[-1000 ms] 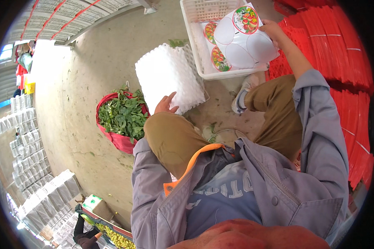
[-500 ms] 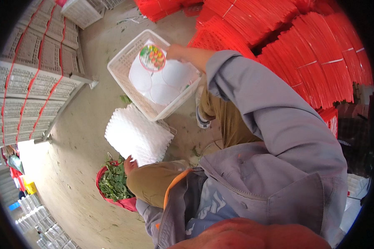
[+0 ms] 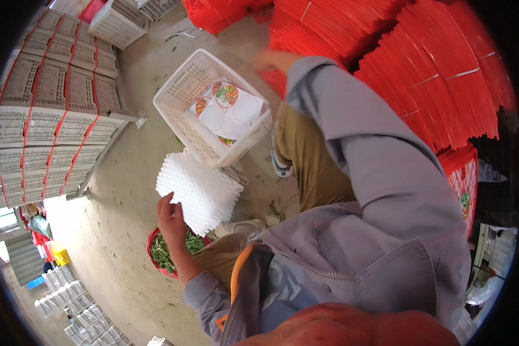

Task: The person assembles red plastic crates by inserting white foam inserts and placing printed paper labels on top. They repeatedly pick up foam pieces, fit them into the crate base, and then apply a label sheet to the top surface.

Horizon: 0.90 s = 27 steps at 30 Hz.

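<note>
A white plastic crate (image 3: 177, 106) stands on the floor in front of me. It is lined with a white sheet that has round printed pictures (image 3: 227, 96) on it. My right hand (image 3: 269, 60), blurred by motion, is beyond the crate's right side, close to the red stacks; its fingers cannot be made out. My left hand (image 3: 170, 218) is raised at the left edge of a pile of white foam netting (image 3: 200, 189). Its fingers are apart and slightly bent, with nothing seen in them. Below it, green leaves (image 3: 195, 244) fill a red container (image 3: 155, 260).
Tall bundles of flat red sheets (image 3: 427, 75) rise at the right. Grey-white crates (image 3: 46, 86) tied with red straps are stacked at the left on a low frame. Another white crate (image 3: 118, 24) stands far left. My shoes and knees are near the crate.
My right hand has left the crate's inside and moved right toward the red stacks. The lining's printed circles now lie lower in the crate. My left hand has risen from beside the leaves.
</note>
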{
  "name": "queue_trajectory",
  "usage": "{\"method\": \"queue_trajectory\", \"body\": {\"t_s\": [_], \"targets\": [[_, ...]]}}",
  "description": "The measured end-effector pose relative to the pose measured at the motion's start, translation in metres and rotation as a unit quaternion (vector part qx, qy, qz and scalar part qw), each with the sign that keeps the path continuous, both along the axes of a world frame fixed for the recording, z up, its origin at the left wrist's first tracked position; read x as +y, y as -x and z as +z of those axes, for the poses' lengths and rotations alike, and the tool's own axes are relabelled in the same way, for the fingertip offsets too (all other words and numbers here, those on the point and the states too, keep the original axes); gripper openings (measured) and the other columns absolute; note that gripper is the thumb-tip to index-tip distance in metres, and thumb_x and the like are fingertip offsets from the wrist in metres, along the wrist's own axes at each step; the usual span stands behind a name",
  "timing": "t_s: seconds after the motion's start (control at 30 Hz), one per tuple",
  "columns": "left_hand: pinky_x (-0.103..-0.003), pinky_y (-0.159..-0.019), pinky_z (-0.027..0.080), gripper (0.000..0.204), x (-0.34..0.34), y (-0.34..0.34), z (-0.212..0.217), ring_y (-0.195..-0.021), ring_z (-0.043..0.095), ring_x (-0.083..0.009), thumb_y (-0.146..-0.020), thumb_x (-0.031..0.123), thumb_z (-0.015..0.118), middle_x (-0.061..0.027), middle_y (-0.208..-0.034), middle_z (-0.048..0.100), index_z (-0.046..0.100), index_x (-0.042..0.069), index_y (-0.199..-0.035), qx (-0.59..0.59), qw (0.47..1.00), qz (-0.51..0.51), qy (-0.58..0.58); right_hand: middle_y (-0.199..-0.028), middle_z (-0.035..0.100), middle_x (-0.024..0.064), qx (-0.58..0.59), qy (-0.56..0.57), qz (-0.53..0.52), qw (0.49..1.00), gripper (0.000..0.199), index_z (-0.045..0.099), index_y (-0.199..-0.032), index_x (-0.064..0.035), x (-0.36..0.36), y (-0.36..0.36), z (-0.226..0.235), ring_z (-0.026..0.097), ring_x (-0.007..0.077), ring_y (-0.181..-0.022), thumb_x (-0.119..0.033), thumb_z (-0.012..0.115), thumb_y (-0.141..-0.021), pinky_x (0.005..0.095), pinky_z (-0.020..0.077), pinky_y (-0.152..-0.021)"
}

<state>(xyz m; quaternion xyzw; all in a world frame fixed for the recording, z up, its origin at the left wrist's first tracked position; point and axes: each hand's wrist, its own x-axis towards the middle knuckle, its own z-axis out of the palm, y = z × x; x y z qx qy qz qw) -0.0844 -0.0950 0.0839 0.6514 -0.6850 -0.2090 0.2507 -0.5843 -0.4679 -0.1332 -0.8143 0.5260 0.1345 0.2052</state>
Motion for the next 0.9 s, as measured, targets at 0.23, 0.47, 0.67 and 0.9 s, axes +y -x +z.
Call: {"method": "queue_trajectory", "body": {"t_s": [0.23, 0.47, 0.67, 0.9], "targets": [[-0.033, -0.073, 0.054, 0.035, 0.018, -0.030, -0.062, -0.078, 0.064, -0.0195, -0.087, 0.001, 0.069, -0.0105, -0.119, 0.064, 0.067, 0.005, -0.121, -0.018, 0.992, 0.023, -0.124, -0.108, 0.067, 0.0208, 0.042, 0.233, -0.266, 0.935, 0.026, 0.068, -0.106, -0.0014, 0.192, 0.149, -0.007, 0.067, 0.0393, -0.097, -0.016, 0.060, -0.085, 0.0493, 0.0557, -0.079], [-0.033, -0.075, 0.054, 0.033, 0.011, -0.039, -0.079, -0.081, 0.064, -0.0189, -0.088, 0.004, 0.068, -0.0110, -0.118, 0.064, 0.067, 0.005, -0.121, -0.025, 0.990, 0.037, -0.135, -0.107, 0.060, 0.0128, 0.156, 0.353, -0.314, 0.868, 0.027, 0.062, -0.110, -0.0061, 0.225, 0.108, -0.039, 0.060, 0.0300, -0.103, -0.020, 0.062, -0.086, 0.0445, 0.0517, -0.082], [-0.034, -0.076, 0.054, 0.034, 0.016, -0.045, -0.074, -0.081, 0.065, -0.0202, -0.089, 0.005, 0.068, -0.0121, -0.117, 0.065, 0.067, 0.005, -0.123, -0.029, 0.994, 0.032, -0.096, -0.108, 0.063, 0.0141, 0.168, 0.384, -0.305, 0.855, 0.028, 0.060, -0.113, -0.0086, 0.220, 0.117, 0.004, 0.064, 0.0327, -0.099, -0.023, 0.055, -0.089, 0.0473, 0.0537, -0.080], [-0.036, -0.078, 0.054, 0.036, 0.024, -0.058, -0.071, -0.083, 0.066, -0.0233, -0.088, 0.010, 0.067, -0.0124, -0.118, 0.065, 0.067, 0.008, -0.125, -0.048, 0.996, 0.026, -0.072, -0.108, 0.071, 0.0236, 0.105, 0.289, -0.384, 0.870, 0.047, 0.058, -0.134, -0.0121, 0.178, 0.160, 0.123, 0.069, 0.0418, -0.100, -0.020, 0.053, -0.088, 0.0535, 0.0562, -0.082]]}}
